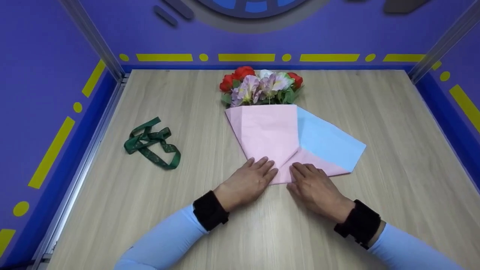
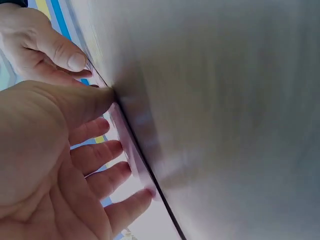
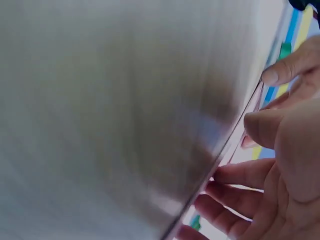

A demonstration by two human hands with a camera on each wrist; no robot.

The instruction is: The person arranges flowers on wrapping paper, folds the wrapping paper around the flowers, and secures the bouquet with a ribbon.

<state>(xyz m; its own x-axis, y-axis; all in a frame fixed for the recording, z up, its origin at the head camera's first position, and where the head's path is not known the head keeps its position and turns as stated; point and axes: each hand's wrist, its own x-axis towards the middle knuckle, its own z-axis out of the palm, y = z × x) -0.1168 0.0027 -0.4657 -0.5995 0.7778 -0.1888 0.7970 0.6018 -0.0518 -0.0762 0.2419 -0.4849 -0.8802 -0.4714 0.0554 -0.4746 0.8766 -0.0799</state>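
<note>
A bouquet of artificial flowers (image 1: 258, 88), red, lilac and white with green leaves, pokes out of the top of a wrapping paper sheet (image 1: 270, 131), pink on one face and blue on the other. Its left side is folded over the stems, which are hidden; the blue part (image 1: 330, 138) spreads to the right. My left hand (image 1: 247, 182) rests on the lower left of the pink paper, fingers spread. Across from it, my right hand (image 1: 315, 187) touches the pink fold at the lower right with its fingertips. In the left wrist view, the thumb (image 2: 95, 102) lies low beside the paper's edge.
A tangled dark green ribbon (image 1: 153, 144) lies on the wooden table (image 1: 195, 123) to the left. Blue-purple panels (image 1: 243, 41) with yellow marks enclose the back and both sides.
</note>
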